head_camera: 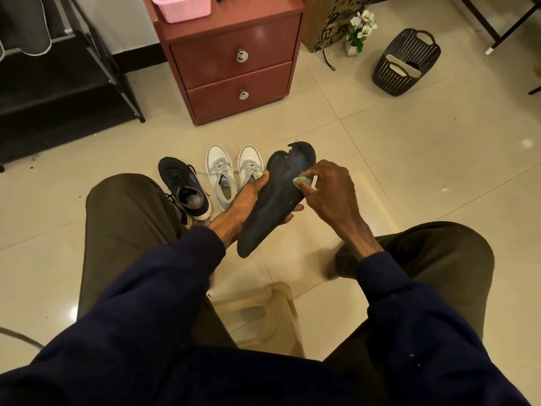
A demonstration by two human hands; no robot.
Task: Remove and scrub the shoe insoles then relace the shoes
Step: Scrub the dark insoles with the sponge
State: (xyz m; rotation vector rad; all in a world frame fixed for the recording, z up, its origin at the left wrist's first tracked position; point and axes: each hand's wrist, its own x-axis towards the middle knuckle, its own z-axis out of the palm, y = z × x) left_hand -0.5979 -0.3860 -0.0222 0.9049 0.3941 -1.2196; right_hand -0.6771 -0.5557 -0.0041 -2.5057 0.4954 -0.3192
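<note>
With left hand (244,205) fingers curled round the insole (272,200) and right hand (330,190) fingers pinching a green sponge (303,183) near its ragged toe, likely to tear further if scrubbed hard.

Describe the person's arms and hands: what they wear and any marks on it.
Both arms are covered by long dark navy sleeves of a soft, sweatshirt-like fabric. The left sleeve and right sleeve each end in a snug cuff at the wrist. A few tiny pale specks show on the right sleeve. The left hand and right hand are bare: no gloves, rings or watch visible.
</note>
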